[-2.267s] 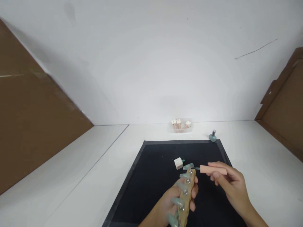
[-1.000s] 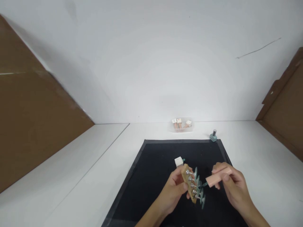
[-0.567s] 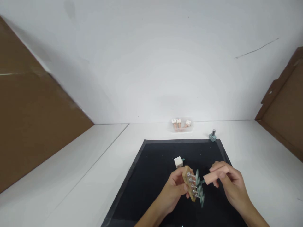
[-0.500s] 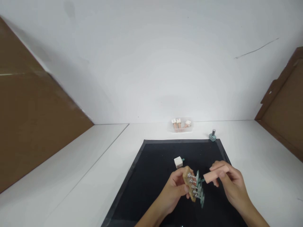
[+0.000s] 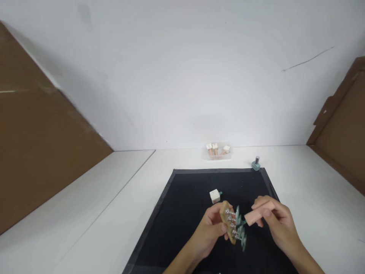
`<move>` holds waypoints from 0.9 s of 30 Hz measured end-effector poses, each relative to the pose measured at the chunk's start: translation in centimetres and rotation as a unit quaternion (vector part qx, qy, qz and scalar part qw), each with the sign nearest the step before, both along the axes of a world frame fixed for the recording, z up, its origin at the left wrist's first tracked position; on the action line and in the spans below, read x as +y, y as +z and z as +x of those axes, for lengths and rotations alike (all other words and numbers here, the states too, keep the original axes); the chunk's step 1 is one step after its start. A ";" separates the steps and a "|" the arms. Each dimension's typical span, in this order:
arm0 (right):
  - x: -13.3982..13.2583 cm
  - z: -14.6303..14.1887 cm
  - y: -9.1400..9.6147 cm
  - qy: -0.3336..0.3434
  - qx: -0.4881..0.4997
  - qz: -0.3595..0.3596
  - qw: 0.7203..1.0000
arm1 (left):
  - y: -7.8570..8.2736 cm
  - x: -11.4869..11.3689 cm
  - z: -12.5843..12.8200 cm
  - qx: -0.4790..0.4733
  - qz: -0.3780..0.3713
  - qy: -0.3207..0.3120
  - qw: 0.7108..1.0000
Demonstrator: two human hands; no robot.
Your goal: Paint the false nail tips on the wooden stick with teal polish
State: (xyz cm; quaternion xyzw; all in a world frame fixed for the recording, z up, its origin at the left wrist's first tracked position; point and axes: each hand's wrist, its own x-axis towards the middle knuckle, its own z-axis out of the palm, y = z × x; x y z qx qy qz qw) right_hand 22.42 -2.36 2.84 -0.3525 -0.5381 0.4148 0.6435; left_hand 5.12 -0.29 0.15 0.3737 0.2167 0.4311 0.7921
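Note:
My left hand (image 5: 209,232) grips a small wooden block (image 5: 224,210) with several shiny metal stems along one side. On their outer ends sit green, disc-like pieces (image 5: 242,239). My right hand (image 5: 278,219) pinches a peach-coloured rod (image 5: 259,213) between thumb and fingers. From the rod's left end a thin dark green tip reaches in among the green discs; whether it touches them I cannot tell. Just beyond my left hand, a white cube (image 5: 215,196) with a small green stub lies on the black mat (image 5: 185,205).
Behind the mat stands a clear plastic tray (image 5: 221,156) holding several white-headed, peach-stemmed pieces. A teal piece (image 5: 256,166) with an upright metal post is by the mat's far right corner. Brown cardboard panels (image 5: 42,125) flank the white table at left and right.
The peach rod has shifted slightly left and down, its green tip now deeper among the green discs. My left hand and the wooden block stay almost still.

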 end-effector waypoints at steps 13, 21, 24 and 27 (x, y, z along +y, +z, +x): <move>0.1 0.0 -0.7 -0.080 -0.014 -0.031 0.996 | -0.4 -0.2 -0.3 -0.028 -0.005 -0.013 0.999; -0.1 -0.4 0.0 -0.091 0.005 -0.028 0.995 | -0.4 -0.4 -0.8 -0.054 -0.111 -0.062 0.990; -0.1 -0.4 0.0 -0.073 0.000 -0.027 0.997 | -0.6 -0.2 -0.4 -0.087 -0.137 -0.076 0.984; 0.0 -0.2 0.1 -0.069 -0.027 -0.028 0.997 | -1.0 0.0 0.0 -0.096 -0.140 -0.092 0.981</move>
